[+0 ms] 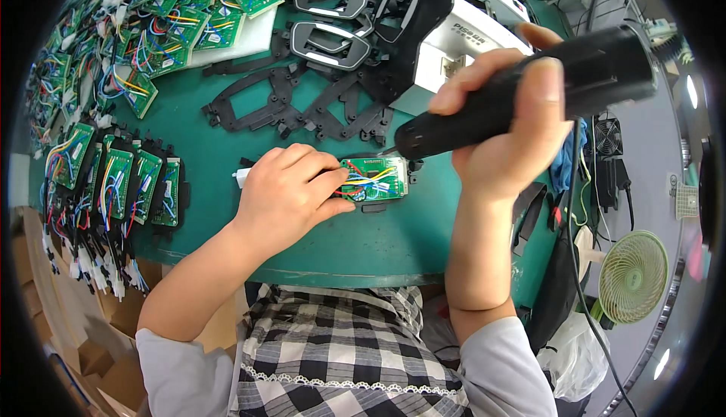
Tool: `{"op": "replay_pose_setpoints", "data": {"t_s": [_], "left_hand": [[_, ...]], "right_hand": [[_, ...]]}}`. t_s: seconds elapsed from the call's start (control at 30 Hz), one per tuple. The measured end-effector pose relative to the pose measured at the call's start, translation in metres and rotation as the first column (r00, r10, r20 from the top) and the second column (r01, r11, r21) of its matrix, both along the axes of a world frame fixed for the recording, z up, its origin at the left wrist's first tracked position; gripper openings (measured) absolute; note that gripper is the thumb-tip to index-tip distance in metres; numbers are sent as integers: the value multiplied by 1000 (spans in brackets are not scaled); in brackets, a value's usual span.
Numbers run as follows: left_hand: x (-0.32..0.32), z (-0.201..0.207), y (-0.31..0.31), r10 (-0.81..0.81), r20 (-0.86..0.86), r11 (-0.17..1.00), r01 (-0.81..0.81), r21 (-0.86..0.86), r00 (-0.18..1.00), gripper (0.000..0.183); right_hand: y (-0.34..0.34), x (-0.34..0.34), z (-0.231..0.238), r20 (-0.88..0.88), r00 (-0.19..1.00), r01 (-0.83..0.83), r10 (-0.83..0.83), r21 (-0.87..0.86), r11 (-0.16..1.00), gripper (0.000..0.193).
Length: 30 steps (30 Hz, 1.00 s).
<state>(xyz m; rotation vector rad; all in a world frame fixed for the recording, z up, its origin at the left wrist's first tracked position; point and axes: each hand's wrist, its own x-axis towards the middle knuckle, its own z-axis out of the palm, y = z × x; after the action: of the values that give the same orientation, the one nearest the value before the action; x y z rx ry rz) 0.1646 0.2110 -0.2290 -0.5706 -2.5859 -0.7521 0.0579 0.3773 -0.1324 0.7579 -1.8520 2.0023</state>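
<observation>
Circuit board point(384, 180) under left fingers point(325, 186); white machine point(452, 48) lettered.

"Where's the free room?"
"Across the near middle of the smooth green tabletop point(348, 244)."
"Obstacles?"
"Long black handheld screwdriver point(484, 112), right; flat black plastic brackets point(282, 92), farther back; wired green circuit boards point(117, 179), left."

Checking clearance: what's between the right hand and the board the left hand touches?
A black screwdriver with a thin bit, seen in the head view.
</observation>
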Motion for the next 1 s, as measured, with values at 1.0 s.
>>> {"op": "replay_pose_setpoints", "data": {"t_s": [1.0], "left_hand": [[-1,6,3,4,-25,992,-7,-123,1000,48]], "right_hand": [[0,-4,23,-162,985,73,-67,27,997,52]]}}
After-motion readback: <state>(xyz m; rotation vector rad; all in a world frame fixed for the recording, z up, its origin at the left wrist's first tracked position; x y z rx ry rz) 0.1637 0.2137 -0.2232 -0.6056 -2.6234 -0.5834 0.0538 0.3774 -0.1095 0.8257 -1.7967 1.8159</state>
